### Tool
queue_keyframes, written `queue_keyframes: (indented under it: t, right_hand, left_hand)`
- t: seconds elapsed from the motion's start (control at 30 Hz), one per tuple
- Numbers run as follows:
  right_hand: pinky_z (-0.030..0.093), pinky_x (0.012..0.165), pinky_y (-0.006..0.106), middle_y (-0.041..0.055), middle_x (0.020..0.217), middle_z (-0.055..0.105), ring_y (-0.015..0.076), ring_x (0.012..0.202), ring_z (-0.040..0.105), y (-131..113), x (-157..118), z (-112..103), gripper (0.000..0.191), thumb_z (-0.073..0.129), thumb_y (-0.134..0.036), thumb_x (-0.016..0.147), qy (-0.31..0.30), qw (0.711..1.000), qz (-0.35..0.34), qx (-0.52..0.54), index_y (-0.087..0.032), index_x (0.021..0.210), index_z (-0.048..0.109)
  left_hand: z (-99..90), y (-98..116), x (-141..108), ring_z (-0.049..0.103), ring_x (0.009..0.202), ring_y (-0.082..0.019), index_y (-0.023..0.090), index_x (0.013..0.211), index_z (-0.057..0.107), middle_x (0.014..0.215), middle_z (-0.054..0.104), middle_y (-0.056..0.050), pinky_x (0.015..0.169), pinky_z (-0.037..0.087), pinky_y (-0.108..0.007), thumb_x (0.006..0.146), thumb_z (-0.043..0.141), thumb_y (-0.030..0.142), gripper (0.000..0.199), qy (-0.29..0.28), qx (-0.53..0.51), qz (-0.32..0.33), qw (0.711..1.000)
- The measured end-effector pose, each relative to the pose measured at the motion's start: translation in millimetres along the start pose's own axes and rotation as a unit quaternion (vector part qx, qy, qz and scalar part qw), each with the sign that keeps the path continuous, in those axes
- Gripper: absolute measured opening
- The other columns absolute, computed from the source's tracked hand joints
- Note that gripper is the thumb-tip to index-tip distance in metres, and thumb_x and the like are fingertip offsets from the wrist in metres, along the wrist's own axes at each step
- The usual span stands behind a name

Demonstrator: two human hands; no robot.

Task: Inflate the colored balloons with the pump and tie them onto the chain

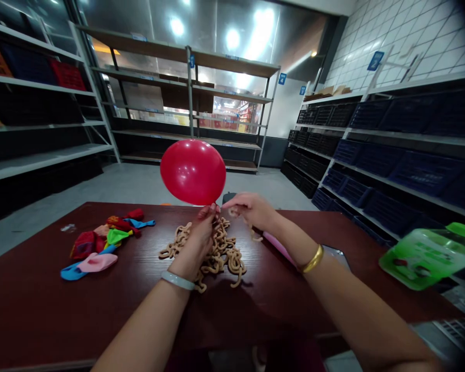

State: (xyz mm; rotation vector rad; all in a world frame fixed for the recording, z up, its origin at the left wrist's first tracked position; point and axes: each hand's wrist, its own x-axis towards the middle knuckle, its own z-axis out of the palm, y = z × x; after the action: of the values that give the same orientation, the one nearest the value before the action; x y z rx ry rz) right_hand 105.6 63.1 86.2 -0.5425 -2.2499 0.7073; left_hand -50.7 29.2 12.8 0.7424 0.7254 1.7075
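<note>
An inflated red balloon (192, 171) stands above the table, its neck pinched in the fingers of my left hand (204, 222). My right hand (251, 209) is just to the right of the balloon's neck, fingers curled and slightly blurred. A piece of tan cord (254, 233) hangs from it. Below my hands, a tangled pile of tan cords (232, 258) lies on the dark red-brown table (139, 315); my left wrist hides part of it. Several uninflated balloons (96, 247) in red, blue, pink, green and yellow lie on the left side.
A bottle of green liquid (426, 258) stands at the table's right. Beneath my right forearm are a pink object (279, 248) and a flat, dark-edged item (335, 254). Shelves with crates (391, 165) line the right side; a metal rack (189, 93) stands behind.
</note>
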Motion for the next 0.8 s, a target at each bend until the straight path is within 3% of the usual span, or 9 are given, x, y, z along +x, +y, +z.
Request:
queue_keyframes:
  t: [0.07, 0.17, 0.3, 0.4, 0.5, 0.57, 0.67, 0.8]
  right_hand:
    - [0.041, 0.072, 0.025, -0.0001, 0.083, 0.066, 0.014, 0.078, 0.059, -0.4, 0.5, 9.8, 0.02, 0.055, -0.012, 0.082, -0.048, 0.99, -0.025, -0.13, -0.022, 0.093, 0.069]
    - [0.037, 0.068, 0.025, 0.0013, 0.081, 0.066, 0.0149, 0.075, 0.058, 0.5, -1.5, 24.9, 0.008, 0.059, -0.016, 0.083, -0.068, 0.958, -0.021, -0.277, -0.02, 0.086, 0.065]
    - [0.037, 0.067, 0.026, 0.0046, 0.087, 0.066, 0.0164, 0.076, 0.058, -1.6, -6.9, 40.6, 0.012, 0.051, -0.02, 0.091, -0.057, 0.922, -0.055, -0.38, -0.018, 0.09, 0.063]
    - [0.039, 0.07, 0.027, 0.0073, 0.096, 0.065, 0.017, 0.08, 0.059, -4.2, -9.0, 47.7, 0.019, 0.044, -0.019, 0.094, -0.038, 0.905, -0.063, -0.418, -0.018, 0.098, 0.063]
    - [0.04, 0.071, 0.026, 0.0081, 0.098, 0.063, 0.0164, 0.08, 0.058, -4.0, -6.7, 50.4, 0.023, 0.042, -0.02, 0.096, -0.032, 0.909, -0.064, -0.411, -0.017, 0.101, 0.064]
    - [0.041, 0.072, 0.026, 0.0077, 0.095, 0.064, 0.0166, 0.08, 0.059, -1.4, -2.9, 48.8, 0.022, 0.044, -0.021, 0.095, -0.027, 0.926, -0.05, -0.373, -0.017, 0.098, 0.065]
    - [0.042, 0.073, 0.026, 0.0054, 0.091, 0.066, 0.0163, 0.082, 0.059, 4.5, 5.6, 40.8, 0.011, 0.058, -0.017, 0.085, -0.017, 0.97, 0.027, -0.24, -0.018, 0.089, 0.068]
    - [0.042, 0.062, 0.024, 0.0004, 0.069, 0.066, 0.0136, 0.065, 0.059, 5.9, 22.6, 26.9, 0.006, 0.066, -0.012, 0.073, -0.024, 0.986, 0.105, -0.124, -0.017, 0.074, 0.069]
  left_hand:
    - [2.3, -1.8, -3.5, 0.051, 0.055, -0.006, 0.016, 0.075, 0.057, 0.068, 0.057, 0.003, 0.05, 0.04, -0.016, 0.065, 0.076, 0.039, 0.031, -0.002, 0.026, -0.003, 1.0]
    - [4.2, -6.4, -6.7, 0.054, 0.055, -0.01, 0.017, 0.081, 0.058, 0.071, 0.061, 0.001, 0.046, 0.041, -0.019, 0.07, 0.069, 0.043, 0.03, -0.002, 0.084, -0.014, 0.996]
    - [0.9, -16.3, -1.0, 0.047, 0.043, -0.01, 0.017, 0.079, 0.058, 0.055, 0.054, 0.003, 0.04, 0.031, -0.019, 0.075, 0.062, 0.041, 0.025, 0.041, 0.143, 0.037, 0.988]
    - [-2.1, -21.7, 5.5, 0.047, 0.045, -0.009, 0.016, 0.079, 0.059, 0.055, 0.054, 0.003, 0.044, 0.035, -0.02, 0.074, 0.062, 0.037, 0.023, 0.045, 0.136, 0.072, 0.987]
    - [-3.0, -23.5, 7.3, 0.048, 0.047, -0.009, 0.016, 0.085, 0.06, 0.062, 0.058, 0.003, 0.047, 0.038, -0.021, 0.072, 0.063, 0.035, 0.023, 0.04, 0.093, 0.059, 0.993]
    - [-3.7, -24.1, 7.1, 0.047, 0.046, -0.009, 0.017, 0.087, 0.06, 0.062, 0.057, 0.003, 0.047, 0.037, -0.021, 0.072, 0.064, 0.035, 0.024, 0.036, 0.07, 0.048, 0.996]
    - [-6.0, -25.0, 8.2, 0.039, 0.04, -0.007, 0.017, 0.086, 0.06, 0.055, 0.051, 0.006, 0.042, 0.03, -0.019, 0.072, 0.064, 0.038, 0.025, 0.039, 0.087, 0.043, 0.994]
    - [-6.7, -24.1, 11.1, 0.032, 0.037, -0.007, 0.017, 0.084, 0.06, 0.047, 0.041, 0.008, 0.04, 0.023, -0.02, 0.072, 0.063, 0.045, 0.031, 0.055, 0.124, 0.043, 0.99]
